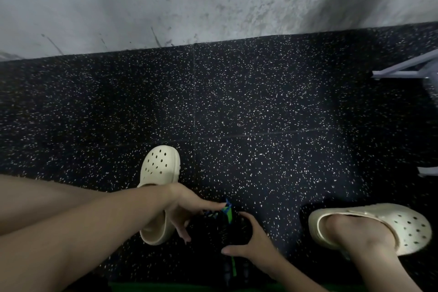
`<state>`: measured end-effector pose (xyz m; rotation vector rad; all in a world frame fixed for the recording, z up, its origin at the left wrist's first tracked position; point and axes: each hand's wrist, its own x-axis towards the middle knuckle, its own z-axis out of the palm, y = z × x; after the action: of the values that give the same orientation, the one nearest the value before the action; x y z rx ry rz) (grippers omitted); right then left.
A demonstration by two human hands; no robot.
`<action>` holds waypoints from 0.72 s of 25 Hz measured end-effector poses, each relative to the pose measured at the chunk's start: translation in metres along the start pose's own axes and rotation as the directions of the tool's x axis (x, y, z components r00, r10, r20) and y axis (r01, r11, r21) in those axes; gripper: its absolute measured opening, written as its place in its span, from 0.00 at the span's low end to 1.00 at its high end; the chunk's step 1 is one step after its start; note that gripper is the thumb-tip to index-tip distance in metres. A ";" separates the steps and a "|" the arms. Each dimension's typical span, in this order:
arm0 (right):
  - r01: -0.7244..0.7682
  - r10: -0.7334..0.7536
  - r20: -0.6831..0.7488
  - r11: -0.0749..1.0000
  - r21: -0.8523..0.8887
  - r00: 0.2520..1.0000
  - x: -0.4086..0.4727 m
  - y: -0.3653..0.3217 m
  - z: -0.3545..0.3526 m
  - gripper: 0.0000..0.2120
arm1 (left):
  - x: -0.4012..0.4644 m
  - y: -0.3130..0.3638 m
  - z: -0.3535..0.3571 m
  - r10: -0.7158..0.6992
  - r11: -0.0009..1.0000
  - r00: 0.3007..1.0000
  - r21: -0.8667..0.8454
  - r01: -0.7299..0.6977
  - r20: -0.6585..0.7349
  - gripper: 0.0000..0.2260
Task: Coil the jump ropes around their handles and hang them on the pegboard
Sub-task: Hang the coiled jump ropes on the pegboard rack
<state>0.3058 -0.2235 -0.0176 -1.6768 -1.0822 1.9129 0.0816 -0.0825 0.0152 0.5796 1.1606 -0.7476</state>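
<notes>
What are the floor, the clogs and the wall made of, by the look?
Floor: likely rubber tiles, matte black with pale flecks, thin seams between squares.
Clogs: probably moulded foam or soft plastic, cream, smooth, with round vent holes.
Wall: looks like painted concrete or plaster, grey, matte, pitted and scuffed near the base.

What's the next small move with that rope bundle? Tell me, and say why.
Probably lay another turn of rope. The right hand grips the dark jump rope bundle, and the left hand touches its blue-green end with straight fingers. No pegboard is in view, so hanging comes later.
</notes>
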 end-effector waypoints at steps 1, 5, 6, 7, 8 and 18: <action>0.011 -0.010 -0.021 1.000 0.021 1.000 0.000 0.000 0.002 0.45 | -0.002 -0.002 0.001 0.023 0.999 1.000 0.039 -0.024 0.009 0.43; 0.010 0.009 -0.125 0.988 0.156 0.992 0.004 -0.002 0.003 0.40 | 0.000 -0.004 0.008 0.107 0.973 0.994 0.203 -0.106 0.009 0.16; 0.017 0.011 -0.141 0.981 0.191 0.990 0.005 -0.004 -0.001 0.40 | -0.002 -0.002 0.011 0.136 0.964 0.991 0.230 -0.133 0.003 0.13; 0.029 0.007 -0.161 0.975 0.219 0.987 0.006 -0.006 -0.008 0.40 | -0.005 0.002 0.014 0.187 0.953 0.982 0.247 -0.178 -0.015 0.13; 0.048 0.001 -0.195 0.968 0.246 0.981 0.007 -0.010 -0.018 0.39 | -0.008 0.008 0.017 0.262 0.938 0.964 0.245 -0.244 -0.045 0.15; 0.402 -0.128 -0.570 0.830 0.387 0.812 0.033 -0.101 -0.176 0.29 | -0.027 0.197 0.027 0.740 0.643 0.615 0.019 -0.766 -0.272 0.28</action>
<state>0.4460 -0.0831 0.0369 -1.5016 -0.5164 1.2741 0.2450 0.0276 0.0544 1.0182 1.0375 0.1368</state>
